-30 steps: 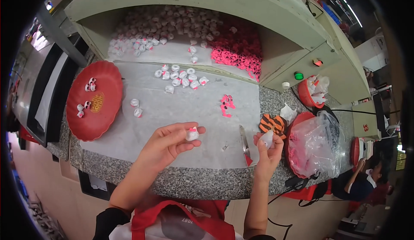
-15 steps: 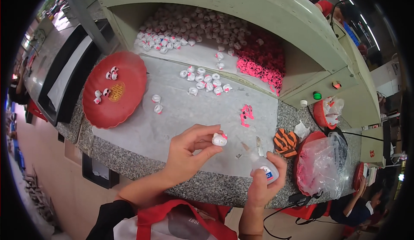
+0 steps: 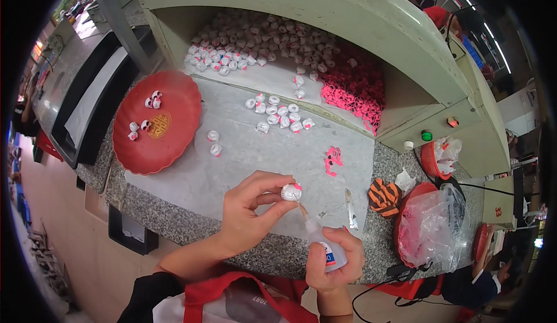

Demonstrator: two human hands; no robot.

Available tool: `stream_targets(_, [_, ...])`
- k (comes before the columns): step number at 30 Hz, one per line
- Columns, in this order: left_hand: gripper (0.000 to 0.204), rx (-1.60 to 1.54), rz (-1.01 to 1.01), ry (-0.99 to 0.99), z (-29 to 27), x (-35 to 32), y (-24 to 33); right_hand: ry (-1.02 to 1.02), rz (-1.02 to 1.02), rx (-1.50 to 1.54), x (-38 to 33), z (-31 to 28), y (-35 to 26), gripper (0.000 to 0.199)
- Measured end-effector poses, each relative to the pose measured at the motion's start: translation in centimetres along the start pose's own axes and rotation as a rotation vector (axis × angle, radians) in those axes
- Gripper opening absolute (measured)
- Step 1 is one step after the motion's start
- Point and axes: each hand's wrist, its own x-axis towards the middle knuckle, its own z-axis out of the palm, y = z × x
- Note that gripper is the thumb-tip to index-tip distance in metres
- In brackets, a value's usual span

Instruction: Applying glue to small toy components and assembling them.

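Observation:
Between thumb and fingertips, my left hand (image 3: pixel 246 218) pinches a small white rounded figurine head (image 3: pixel 291 192) with a bit of pink on it. My right hand (image 3: pixel 335 265) is wrapped round a squeeze bottle (image 3: pixel 328 252) with a blue-marked label. The bottle's thin nozzle (image 3: pixel 303 210) points up at the head's lower side and its tip seems to touch it. Beyond my hands, small pink pieces (image 3: pixel 333 161) lie in a little heap on the white sheet (image 3: pixel 261 154). Several similar white heads (image 3: pixel 283 114) are grouped farther back.
On the left sits a red scalloped dish (image 3: pixel 180 140) with several finished-looking heads. A cabinet (image 3: pixel 325 1) holds piles of white heads and pink pieces (image 3: pixel 354 99). To the right lie a narrow metal blade (image 3: pixel 351 210), a striped cloth (image 3: pixel 384 197) and a plastic bag (image 3: pixel 444 224).
My right hand has brought the bottle leftward, so its nozzle now meets the head. My left hand has shifted slightly left and still holds the head, which is turned differently.

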Motion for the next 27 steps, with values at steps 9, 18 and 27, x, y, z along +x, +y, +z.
stream_targets(9, [0.034, 0.032, 0.028, -0.003, 0.21, 0.04, 0.23, -0.01, 0.008, 0.013, 0.13, -0.06, -0.13, 0.03])
stream_targets(18, [0.034, 0.15, 0.068, -0.015, 0.13, 0.08, 0.44, -0.043, 0.012, 0.038, 0.2, -0.27, -0.16, 0.029])
stream_targets(27, [0.032, 0.133, 0.043, 0.03, 0.13, 0.11, 0.6, -0.032, 0.004, -0.014, 0.39, -0.69, -0.11, 0.027])
